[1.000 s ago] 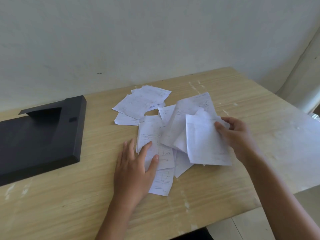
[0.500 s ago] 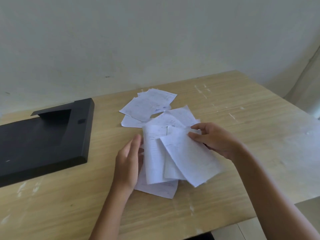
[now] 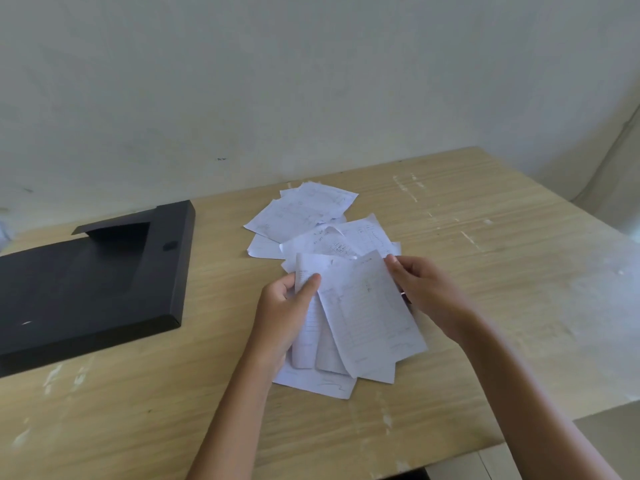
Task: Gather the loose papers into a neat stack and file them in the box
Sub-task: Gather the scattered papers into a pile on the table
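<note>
Against a pale wall, a wooden table (image 3: 467,237) bears a black box (image 3: 86,282); left hand (image 3: 284,310) and right hand (image 3: 426,292) both pinch loose papers (image 3: 363,317).

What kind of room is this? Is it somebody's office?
Probably a plain home or small office desk corner, though that is a guess. A worn wooden table stands against a bare pale wall; a black file box lies on it, and loose papers with handwriting are being sorted by hand.
</note>
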The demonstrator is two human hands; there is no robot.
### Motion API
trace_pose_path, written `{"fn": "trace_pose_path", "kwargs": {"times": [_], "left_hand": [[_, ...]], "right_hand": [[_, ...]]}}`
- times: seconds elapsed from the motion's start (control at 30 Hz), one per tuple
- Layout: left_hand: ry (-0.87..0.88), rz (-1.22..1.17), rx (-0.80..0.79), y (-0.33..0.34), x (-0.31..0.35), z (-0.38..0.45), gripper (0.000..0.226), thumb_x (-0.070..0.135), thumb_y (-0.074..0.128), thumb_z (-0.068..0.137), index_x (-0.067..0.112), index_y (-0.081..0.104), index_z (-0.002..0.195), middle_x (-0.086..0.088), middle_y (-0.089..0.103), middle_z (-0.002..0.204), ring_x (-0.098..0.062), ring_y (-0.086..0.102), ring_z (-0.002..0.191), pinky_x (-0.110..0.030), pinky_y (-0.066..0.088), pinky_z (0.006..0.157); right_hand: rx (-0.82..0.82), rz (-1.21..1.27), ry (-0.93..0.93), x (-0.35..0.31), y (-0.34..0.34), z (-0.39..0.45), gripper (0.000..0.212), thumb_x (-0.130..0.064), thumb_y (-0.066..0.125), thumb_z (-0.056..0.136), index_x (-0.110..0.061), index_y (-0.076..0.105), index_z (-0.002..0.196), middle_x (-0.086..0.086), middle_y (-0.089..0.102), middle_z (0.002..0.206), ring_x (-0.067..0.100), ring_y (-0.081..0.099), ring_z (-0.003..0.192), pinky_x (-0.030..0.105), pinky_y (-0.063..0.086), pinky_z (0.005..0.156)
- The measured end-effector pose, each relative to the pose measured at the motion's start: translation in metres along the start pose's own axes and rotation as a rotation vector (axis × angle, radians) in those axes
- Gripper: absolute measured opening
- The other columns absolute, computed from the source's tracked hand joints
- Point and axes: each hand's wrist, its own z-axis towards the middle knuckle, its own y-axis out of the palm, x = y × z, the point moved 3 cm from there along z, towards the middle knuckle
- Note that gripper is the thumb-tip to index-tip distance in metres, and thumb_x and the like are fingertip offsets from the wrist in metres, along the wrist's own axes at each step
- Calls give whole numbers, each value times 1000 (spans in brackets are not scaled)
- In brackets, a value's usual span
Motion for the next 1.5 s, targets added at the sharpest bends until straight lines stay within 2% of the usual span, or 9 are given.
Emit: {"fn": "trace_pose_path", "kwargs": {"times": [0.3,0.53,0.7,0.8,0.9,1.07,1.2,1.33,1.5], "left_hand": [[168,116,136,4,-7,9,32,35,56,103,6,56,88,16,39,57,-5,35,52,-24,33,56],[260,124,41,4,-8,5,16,35,53,106,27,66,109,2,75,100,-16,71,96,-32,55,85],[280,168,50,1,-7,6,39,33,55,103,37,47,141,32,60,131,12,55,122,-4,41,92],[253,183,69,-1,-9,9,65,37,58,101,34,24,157,16,50,145,-2,50,130,-15,40,99],[244,204,59,-2,-16,14,40,40,60,101,28,47,137,6,71,121,-11,68,110,-31,55,94],[238,181,15,-3,-14,12,16,41,58,101,31,62,112,13,76,99,-8,71,94,-21,55,77],[228,162,-5,-3,-11,11,47,58,58,96,11,60,101,7,68,86,-10,62,80,-42,54,76],[247,81,80,-1,-7,9,26,36,55,104,22,58,83,25,60,65,6,54,61,-12,43,61],[301,35,225,-2,0,7,13,29,50,107,27,62,107,19,70,91,3,64,84,-13,48,72]], "right_hand": [[235,175,-30,9,3,-6,18,-28,61,98,-18,75,105,9,77,79,32,70,59,31,53,43],[389,-26,-157,-10,0,19,28,-44,62,94,-22,76,84,15,65,58,16,51,40,26,41,48],[308,-168,-139,-11,-1,34,57,-43,50,100,6,56,72,7,50,52,16,51,40,27,38,51],[265,-179,-148,-10,1,37,41,-38,57,98,-10,64,69,-17,51,46,2,43,39,13,35,48],[277,-226,-195,-17,3,41,23,-37,67,92,-28,69,71,-27,64,61,1,52,48,14,41,51],[299,-313,-264,-36,9,51,17,-43,68,90,-32,67,77,-22,67,82,9,64,70,26,48,66],[292,-350,-320,-54,12,60,19,-44,69,89,-29,69,78,-20,67,83,-3,58,69,18,41,61],[257,-405,-312,-51,10,57,35,-41,56,98,-22,74,75,-18,60,61,0,51,53,19,33,53],[280,-475,-258,-33,15,21,64,-46,36,103,5,61,73,18,63,66,24,52,59,38,37,58]]}}
